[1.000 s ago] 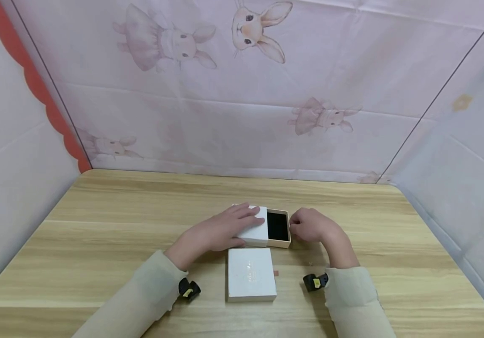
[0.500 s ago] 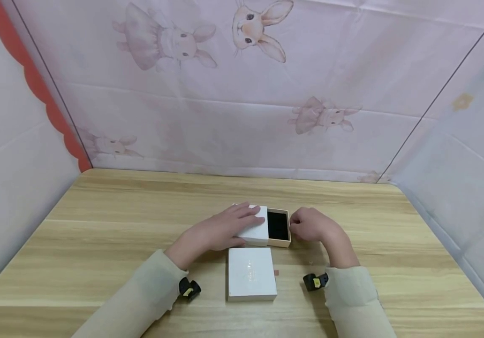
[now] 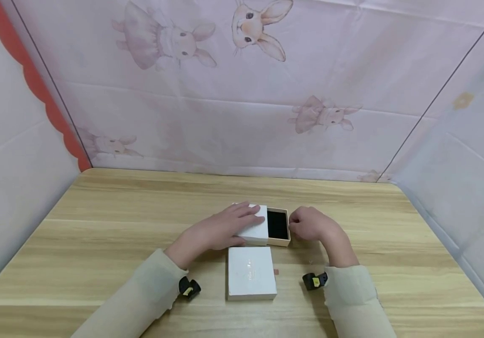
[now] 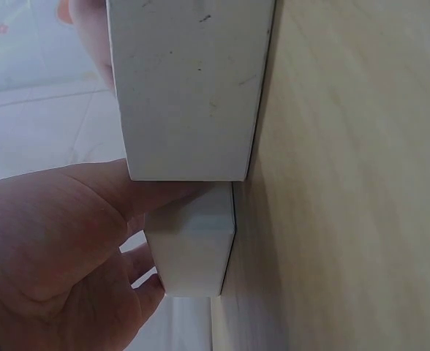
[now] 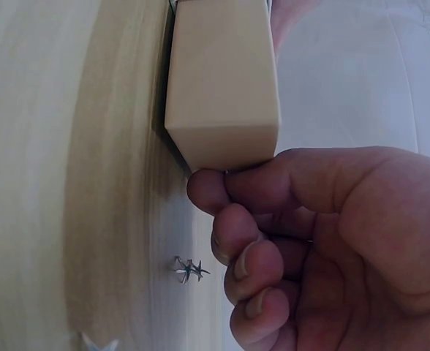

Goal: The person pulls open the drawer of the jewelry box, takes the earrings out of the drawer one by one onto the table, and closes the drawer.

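A white sliding gift box (image 3: 253, 232) lies on the table, its tan drawer (image 3: 279, 242) drawn partly out to the right and showing a black lining. My left hand (image 3: 221, 228) rests over the white sleeve and grips it, thumb along the near side and fingers on top. At the drawer's right end, my right hand (image 3: 311, 224) has thumb and index finger pinched together against the end face; whatever tab lies between them is hidden. In the right wrist view the other fingers of that hand (image 5: 332, 227) are curled. Nearer me sits a second white box (image 3: 250, 273), closed, with a small pink tab.
A small silvery star-shaped trinket (image 5: 191, 270) lies on the wooden table (image 3: 140, 197) near my right hand, with another star-shaped piece (image 5: 99, 342) at the right wrist view's bottom edge. Cloth walls with rabbit prints (image 3: 259, 28) enclose the table's back and sides.
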Demonstrator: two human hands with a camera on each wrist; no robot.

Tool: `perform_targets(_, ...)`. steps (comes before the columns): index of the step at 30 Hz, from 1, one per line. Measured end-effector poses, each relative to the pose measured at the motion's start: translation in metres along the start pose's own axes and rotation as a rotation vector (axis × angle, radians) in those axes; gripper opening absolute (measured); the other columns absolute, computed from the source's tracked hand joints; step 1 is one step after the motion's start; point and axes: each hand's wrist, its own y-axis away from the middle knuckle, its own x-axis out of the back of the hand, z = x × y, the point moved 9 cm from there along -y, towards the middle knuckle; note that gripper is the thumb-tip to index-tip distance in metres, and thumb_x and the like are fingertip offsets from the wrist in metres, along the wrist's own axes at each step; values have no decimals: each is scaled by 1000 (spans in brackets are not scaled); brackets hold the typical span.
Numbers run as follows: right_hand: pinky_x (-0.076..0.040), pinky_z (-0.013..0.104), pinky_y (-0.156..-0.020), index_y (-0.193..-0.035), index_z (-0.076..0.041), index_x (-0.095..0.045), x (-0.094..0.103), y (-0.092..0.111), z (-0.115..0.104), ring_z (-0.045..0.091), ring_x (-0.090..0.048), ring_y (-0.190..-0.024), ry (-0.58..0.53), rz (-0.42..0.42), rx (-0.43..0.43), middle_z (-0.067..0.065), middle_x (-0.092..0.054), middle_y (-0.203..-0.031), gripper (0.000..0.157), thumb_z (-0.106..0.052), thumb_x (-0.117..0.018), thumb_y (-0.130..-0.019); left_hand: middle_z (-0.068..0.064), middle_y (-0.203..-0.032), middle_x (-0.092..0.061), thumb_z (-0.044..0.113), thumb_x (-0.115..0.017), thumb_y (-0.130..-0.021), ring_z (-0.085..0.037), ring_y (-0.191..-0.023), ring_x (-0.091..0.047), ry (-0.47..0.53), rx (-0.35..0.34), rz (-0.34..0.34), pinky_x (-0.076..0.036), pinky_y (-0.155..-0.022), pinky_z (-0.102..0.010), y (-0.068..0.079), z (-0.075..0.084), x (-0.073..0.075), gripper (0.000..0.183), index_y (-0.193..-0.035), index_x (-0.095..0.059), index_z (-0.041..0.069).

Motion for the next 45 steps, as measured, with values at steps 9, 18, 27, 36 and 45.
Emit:
perform_targets(9, -39, 29, -57, -70, -6, -64, 1, 1, -1, 16, -48, -60, 2, 3, -10, -1, -51, -59, 29, -10, -53, -96, -4, -166, -22, 22, -66, -97, -29, -154, -16, 6, 2, 3, -16, -125, -43, -1, 0, 1, 66, -156, -36, 21)
perform_targets(18, -40, 30, -58, -70, -9, -65, 0, -1, 1, 16, -49, -61, 6, 5, -11, 0, -53, -61, 29, -11, -53, -97, -2, -166, -21, 24, -65, -98, -28, -154, -14, -3, 13, -4, -16, -125, -43, -2, -2, -2, 66, -156, -35, 23)
perform_targets(27, -40, 29, -56, -70, -8, -64, 0, -1, -1, 16, -48, -60, 19, 17, 3, -1, -50, -61, 29, -11, -54, -97, -3, -166, -22, 23, -66, -97, -29, -154, -15, -4, 9, 4, -16, -125, -43, -2, -2, -2, 66, -156, -36, 22)
perform_targets(36, -40, 29, -56, -71, -8, -64, 1, -1, -2, 16, -48, -60, 23, 18, 5, 0, -52, -62, 28, -10, -54, -97, -3, -166, -22, 23, -65, -98, -29, -154, -15, 1, 13, 5, -15, -125, -44, -2, -1, 0, 65, -156, -36, 21)
perform_targets(45, -40, 30, -58, -72, -9, -65, -1, -2, 0, 16, -49, -61, 24, 14, -5, 0, -50, -61, 27, -10, -53, -97, -2, -166, -22, 23, -66, -97, -28, -154, -14, 16, 26, 0, -16, -124, -44, -1, -1, -1, 66, -156, -36, 22)
